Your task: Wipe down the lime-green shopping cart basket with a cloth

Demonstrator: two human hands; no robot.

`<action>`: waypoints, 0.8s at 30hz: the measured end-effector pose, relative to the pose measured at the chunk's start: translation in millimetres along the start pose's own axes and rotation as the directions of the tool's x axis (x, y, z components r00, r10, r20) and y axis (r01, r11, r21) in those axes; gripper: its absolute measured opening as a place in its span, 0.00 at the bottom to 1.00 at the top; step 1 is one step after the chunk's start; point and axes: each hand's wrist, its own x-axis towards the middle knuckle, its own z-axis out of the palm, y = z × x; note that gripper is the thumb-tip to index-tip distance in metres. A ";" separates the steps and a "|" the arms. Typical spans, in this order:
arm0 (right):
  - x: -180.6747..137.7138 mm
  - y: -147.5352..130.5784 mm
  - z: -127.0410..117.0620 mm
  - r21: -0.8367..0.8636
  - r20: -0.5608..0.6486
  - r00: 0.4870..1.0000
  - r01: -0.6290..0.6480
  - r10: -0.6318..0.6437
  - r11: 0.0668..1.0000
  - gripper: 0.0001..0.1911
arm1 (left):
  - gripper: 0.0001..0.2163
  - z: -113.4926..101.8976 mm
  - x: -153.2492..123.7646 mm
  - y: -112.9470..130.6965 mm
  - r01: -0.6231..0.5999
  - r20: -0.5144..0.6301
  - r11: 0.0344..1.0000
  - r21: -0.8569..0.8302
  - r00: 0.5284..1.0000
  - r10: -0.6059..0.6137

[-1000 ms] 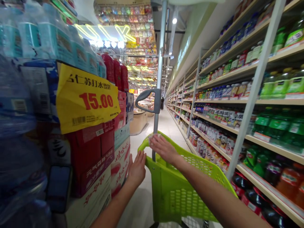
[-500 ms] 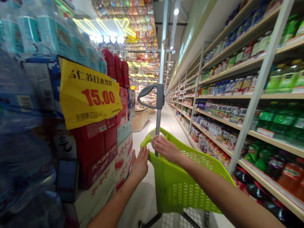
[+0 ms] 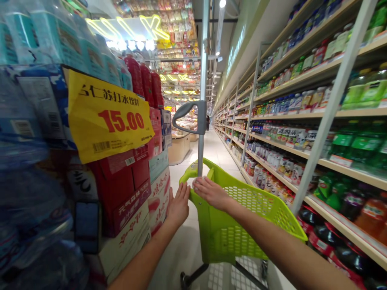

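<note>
A lime-green plastic shopping cart [image 3: 242,225] with a grey upright handle [image 3: 193,117] stands in the aisle in front of me. My left hand [image 3: 179,204] lies flat against the cart's left corner, fingers stretched out, next to the stacked cartons. My right hand [image 3: 211,192] rests palm down on the near rim beside the handle's post, fingers spread. Neither hand holds anything.
At the left rises a stack of red and white drink cartons [image 3: 130,185] with bottled water on top and a yellow price sign [image 3: 109,117] reading 15.00. Shelves of bottled drinks [image 3: 302,141] line the right. The tiled aisle [image 3: 216,151] runs ahead.
The cart has rolled a little forward and away from me. Both hands stay on its near rim; the right hand has slid slightly lower on the rim.
</note>
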 end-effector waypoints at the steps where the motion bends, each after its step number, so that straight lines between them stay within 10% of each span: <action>1: 5.2 4.8 -3.1 -0.002 -0.017 0.999 -0.039 0.039 0.999 0.17 | 0.31 -0.6 0.3 0.3 0.007 0.004 1.000 0.002 1.000 -0.007; 7: 38.0 34.2 -22.8 0.051 -0.110 0.962 -0.246 0.251 0.968 0.17 | 0.32 -4.5 2.1 1.4 0.019 0.013 1.000 0.014 1.000 -0.019; 18: -106.5 -164.8 71.6 0.214 0.044 0.878 -0.474 0.476 0.854 0.14 | 0.32 -4.7 -1.9 3.1 0.000 0.012 0.999 0.032 1.000 0.000; 24: -89.1 -141.6 46.3 0.267 0.008 0.833 -0.535 0.553 0.802 0.17 | 0.30 -4.6 -3.6 3.3 -0.009 -0.009 0.999 0.036 1.000 0.009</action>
